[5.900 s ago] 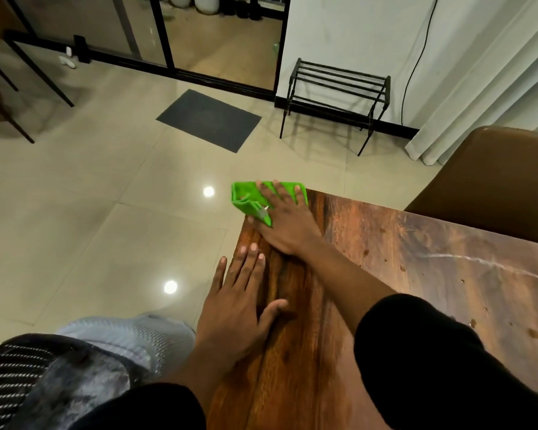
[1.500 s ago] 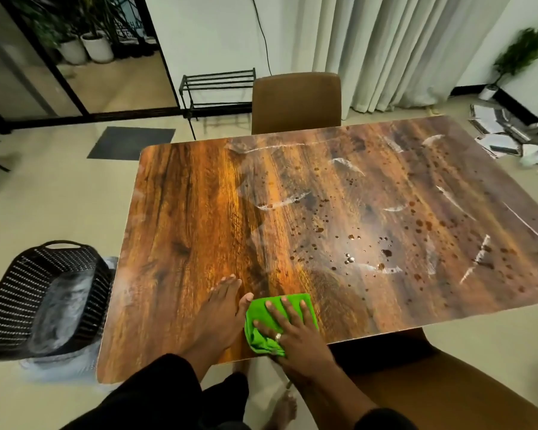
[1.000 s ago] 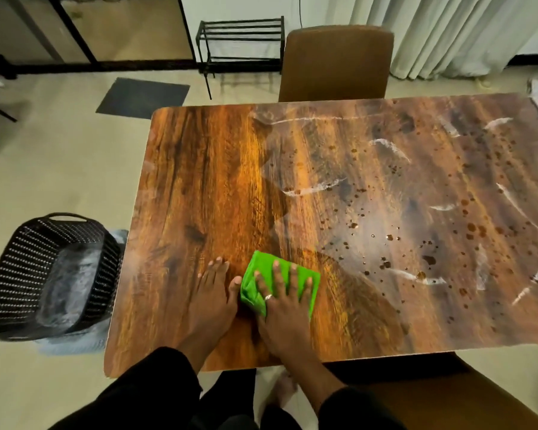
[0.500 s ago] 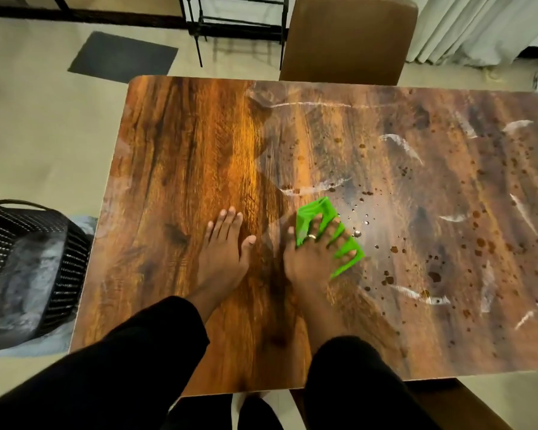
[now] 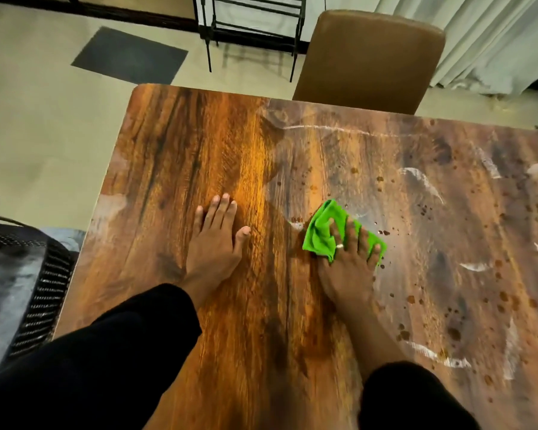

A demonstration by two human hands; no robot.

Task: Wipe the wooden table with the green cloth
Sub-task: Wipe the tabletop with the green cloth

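The wooden table (image 5: 174, 156) fills most of the head view. Its left part looks shiny and clean, while the right part carries brown droplets and white streaks. The bright green cloth (image 5: 320, 234) lies bunched near the table's middle. My right hand (image 5: 348, 262) presses down on the cloth with spread fingers, a ring on one finger. My left hand (image 5: 215, 240) rests flat on the bare wood to the left of the cloth, fingers together, holding nothing. Both forearms wear black sleeves.
A brown chair (image 5: 370, 57) stands at the table's far edge. A black woven basket (image 5: 28, 283) sits on the floor at the left. A black metal rack (image 5: 249, 23), a dark floor mat (image 5: 128, 54) and white curtains (image 5: 494, 41) lie beyond.
My right hand has pushed the green cloth from the near edge toward the table's middle and to the right, into the spotted area. My left hand has slid forward too.
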